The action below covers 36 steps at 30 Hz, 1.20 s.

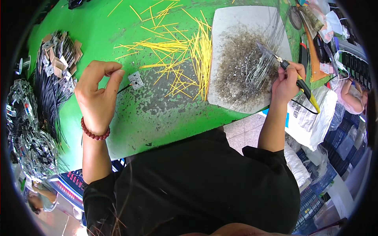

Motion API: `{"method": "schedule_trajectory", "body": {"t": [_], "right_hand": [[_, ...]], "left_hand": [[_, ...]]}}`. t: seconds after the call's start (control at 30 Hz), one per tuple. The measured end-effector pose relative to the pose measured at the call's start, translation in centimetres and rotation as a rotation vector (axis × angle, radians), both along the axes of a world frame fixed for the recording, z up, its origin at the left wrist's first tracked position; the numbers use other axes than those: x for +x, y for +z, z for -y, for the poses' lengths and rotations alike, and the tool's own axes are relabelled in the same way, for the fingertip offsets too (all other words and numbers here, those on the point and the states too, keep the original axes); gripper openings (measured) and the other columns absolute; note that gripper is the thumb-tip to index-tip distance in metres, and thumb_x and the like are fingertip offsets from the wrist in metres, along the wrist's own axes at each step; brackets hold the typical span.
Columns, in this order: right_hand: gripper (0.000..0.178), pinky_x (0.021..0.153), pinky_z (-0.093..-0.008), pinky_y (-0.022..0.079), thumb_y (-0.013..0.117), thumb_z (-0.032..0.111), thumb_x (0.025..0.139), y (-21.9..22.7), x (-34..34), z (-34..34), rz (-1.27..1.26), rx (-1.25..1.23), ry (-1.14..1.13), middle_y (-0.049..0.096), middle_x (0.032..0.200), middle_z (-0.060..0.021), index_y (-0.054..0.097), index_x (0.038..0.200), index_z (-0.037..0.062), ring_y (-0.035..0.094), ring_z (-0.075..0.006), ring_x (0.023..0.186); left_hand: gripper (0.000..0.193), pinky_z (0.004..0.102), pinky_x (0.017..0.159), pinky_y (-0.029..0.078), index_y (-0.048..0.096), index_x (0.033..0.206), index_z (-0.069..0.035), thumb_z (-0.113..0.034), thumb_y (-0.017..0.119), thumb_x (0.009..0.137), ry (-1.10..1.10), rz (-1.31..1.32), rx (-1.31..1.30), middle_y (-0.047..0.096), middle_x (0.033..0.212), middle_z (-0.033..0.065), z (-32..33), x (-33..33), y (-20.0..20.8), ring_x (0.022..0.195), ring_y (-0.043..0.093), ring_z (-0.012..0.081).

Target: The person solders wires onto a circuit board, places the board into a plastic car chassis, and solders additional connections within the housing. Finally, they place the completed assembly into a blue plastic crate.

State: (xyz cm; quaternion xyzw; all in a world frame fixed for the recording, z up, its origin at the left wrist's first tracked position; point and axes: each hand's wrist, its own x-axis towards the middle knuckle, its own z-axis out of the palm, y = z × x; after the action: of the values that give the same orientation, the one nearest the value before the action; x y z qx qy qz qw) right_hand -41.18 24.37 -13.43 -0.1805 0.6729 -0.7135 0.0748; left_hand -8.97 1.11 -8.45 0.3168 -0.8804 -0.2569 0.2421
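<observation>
My right hand [285,84] grips a soldering iron [303,86] with a yellow and black handle. Its metal tip points up and left, over a pale, sooty board [224,23]. Thin silvery wires [260,72] lie on that board beneath the iron. My left hand [96,90] is closed above the green table, thumb and index finger curled toward each other. Beside it is a small white circuit board [136,80], whose short black wire [124,89] runs behind my left hand. What the hidden fingers hold, I cannot make out.
Many yellow wires [201,59] lie scattered on the green table [90,31]. Bundles of black cables [49,90] with small boards sit at the left edge. Tools, including red-handled ones [302,53], lie at the right. A white sack [315,114] stands beyond the table edge.
</observation>
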Motion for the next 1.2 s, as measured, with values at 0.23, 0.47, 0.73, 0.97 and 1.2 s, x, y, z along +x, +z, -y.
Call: {"method": "schedule_trajectory", "body": {"t": [0.23,0.47,0.73,0.97,1.2], "right_hand": [[0.004,0.047,-0.0173,0.034,0.053,0.003,0.083,-0.9,-1.6,-1.8,0.012,-0.121,-0.015,0.05,0.071,-0.0023,0.053,0.08,0.0058,0.041,-0.0065,0.052],[0.022,0.052,-0.0221,0.037,0.054,0.017,0.081,1.7,10.3,4.2,-0.15,-0.118,0.561,0.053,0.069,-0.0132,0.048,0.089,-0.0032,0.045,-0.0129,0.055],[0.022,0.058,-0.0215,0.036,0.064,0.014,0.074,-0.3,16.6,7.5,-0.04,0.026,0.65,0.054,0.078,-0.0051,0.054,0.087,-0.0014,0.044,-0.0074,0.063],[0.022,0.055,-0.0217,0.032,0.065,0.014,0.075,-0.5,17.2,8.0,-0.075,0.026,0.677,0.051,0.073,-0.0033,0.054,0.087,-0.0014,0.042,-0.0072,0.061],[0.026,0.055,-0.0216,0.033,0.068,0.018,0.078,-0.8,17.3,8.1,-0.081,0.026,0.705,0.051,0.073,-0.0026,0.054,0.088,-0.0013,0.042,-0.0068,0.06]], "left_hand": [[0.011,0.0354,0.068,0.046,0.062,0.075,-0.002,0.001,0.07,0.068,0.02,-0.029,0.07,0.06,0.075,0.0098,-2.1,2.7,-0.8,0.075,0.058,0.0266],[0.015,0.0341,0.071,0.039,0.063,0.072,-0.011,-0.008,0.073,0.061,0.053,0.013,-0.159,0.058,0.08,0.0007,-3.6,3.7,-3.0,0.076,0.055,0.0199],[0.013,0.0326,0.07,0.036,0.063,0.066,-0.013,-0.009,0.075,0.061,0.076,-0.014,-0.237,0.056,0.074,-0.0028,-3.0,3.4,-4.7,0.069,0.054,0.0159],[0.013,0.0331,0.07,0.036,0.063,0.065,-0.013,-0.009,0.075,0.06,0.091,-0.014,-0.238,0.054,0.071,-0.0031,-2.8,3.3,-5.0,0.067,0.054,0.0154],[0.014,0.0337,0.071,0.036,0.062,0.065,-0.012,-0.009,0.075,0.059,0.061,-0.003,-0.218,0.053,0.07,-0.0023,-2.7,3.1,-5.0,0.067,0.053,0.0162]]}}
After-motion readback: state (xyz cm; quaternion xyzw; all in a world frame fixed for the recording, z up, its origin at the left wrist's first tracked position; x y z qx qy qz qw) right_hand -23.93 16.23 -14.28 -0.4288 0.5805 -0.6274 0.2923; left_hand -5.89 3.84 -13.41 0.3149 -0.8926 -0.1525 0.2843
